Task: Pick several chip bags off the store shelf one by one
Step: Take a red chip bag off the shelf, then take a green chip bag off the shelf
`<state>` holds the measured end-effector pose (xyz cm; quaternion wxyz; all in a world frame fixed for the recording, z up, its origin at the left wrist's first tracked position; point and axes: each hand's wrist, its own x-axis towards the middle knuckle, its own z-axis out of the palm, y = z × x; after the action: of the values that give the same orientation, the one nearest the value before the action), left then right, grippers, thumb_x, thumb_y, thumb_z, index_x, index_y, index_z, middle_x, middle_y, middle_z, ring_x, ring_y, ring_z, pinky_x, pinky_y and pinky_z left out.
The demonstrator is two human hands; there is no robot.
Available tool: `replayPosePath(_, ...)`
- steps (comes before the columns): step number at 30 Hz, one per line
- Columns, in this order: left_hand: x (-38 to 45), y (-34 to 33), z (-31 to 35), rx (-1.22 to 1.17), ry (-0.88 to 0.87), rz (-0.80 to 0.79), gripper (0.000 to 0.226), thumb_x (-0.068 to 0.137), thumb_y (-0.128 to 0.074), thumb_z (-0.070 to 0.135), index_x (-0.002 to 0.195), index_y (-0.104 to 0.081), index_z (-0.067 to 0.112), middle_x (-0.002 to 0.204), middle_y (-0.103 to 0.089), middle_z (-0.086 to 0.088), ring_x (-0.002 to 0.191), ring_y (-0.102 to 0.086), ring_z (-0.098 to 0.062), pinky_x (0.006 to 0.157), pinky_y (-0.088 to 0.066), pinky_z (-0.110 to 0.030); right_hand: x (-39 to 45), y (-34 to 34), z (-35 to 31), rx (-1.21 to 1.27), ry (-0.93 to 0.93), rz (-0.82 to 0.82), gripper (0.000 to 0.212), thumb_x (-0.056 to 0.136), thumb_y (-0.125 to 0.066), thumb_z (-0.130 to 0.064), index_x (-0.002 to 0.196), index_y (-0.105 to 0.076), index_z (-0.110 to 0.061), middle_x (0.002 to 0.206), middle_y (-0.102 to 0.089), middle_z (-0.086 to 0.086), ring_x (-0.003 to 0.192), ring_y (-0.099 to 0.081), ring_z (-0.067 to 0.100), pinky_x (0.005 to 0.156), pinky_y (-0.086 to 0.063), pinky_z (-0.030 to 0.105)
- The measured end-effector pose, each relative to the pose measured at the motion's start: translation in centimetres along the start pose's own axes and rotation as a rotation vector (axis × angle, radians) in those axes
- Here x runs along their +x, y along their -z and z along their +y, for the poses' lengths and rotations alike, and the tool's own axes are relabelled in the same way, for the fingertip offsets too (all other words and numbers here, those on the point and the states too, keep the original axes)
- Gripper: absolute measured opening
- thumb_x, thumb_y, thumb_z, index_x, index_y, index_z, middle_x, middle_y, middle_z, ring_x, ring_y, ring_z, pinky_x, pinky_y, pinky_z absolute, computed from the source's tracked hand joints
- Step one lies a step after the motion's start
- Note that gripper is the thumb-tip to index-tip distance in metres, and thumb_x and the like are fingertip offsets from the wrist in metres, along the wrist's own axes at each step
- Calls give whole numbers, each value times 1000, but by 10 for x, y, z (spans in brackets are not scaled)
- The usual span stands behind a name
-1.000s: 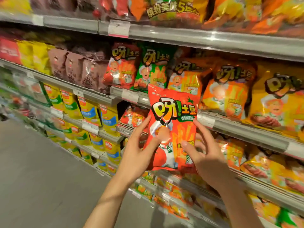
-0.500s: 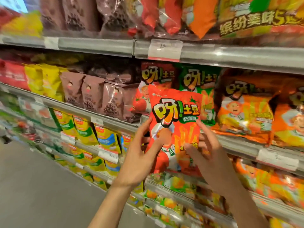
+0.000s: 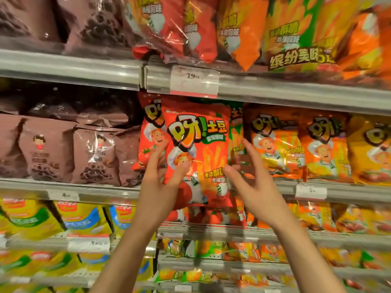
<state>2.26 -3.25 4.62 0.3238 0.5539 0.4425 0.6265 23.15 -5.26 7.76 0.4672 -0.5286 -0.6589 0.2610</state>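
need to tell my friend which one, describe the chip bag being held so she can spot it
Find the white price tag on the upper shelf rail. Just below it, the left hand and right hand hold a red chip bag in front of the row. Its neighbours stand on the shelf; it alone hangs forward in the hands.

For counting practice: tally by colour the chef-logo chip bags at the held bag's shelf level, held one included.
Red chip bags: 2
Green chip bag: 1
Orange chip bags: 2
Yellow chip bag: 1
Total: 6
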Motion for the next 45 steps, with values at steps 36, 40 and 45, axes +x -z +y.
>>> replayPosePath(36,-6,43,8,49,-56,120,58,95,-70,21,147,-46,30,128,-62,23,114,-60,13,86,-46,-2,57,0,-24,-564,-42,290,123,69,-73,-73,159,-13,-15,153,-36,16,143,-31,35,113,-33,53)
replayPosePath(40,0,17,5,61,-48,55,61,94,-71,27,150,-45,28,137,-63,13,119,-59,11,93,-44,-5,34,32,-10,-599,-70,391,120,69,-72,-71,160,-10,-22,152,-36,15,142,-32,36,111,-32,55)
replayPosePath(45,21,-21,13,119,-41,13,66,97,-63,38,157,-34,32,156,-38,20,141,-37,3,106,-28,-6,10,69,9,-600,-101,512,120,69,-76,-66,160,-12,-21,154,-34,16,143,-29,36,113,-28,57)
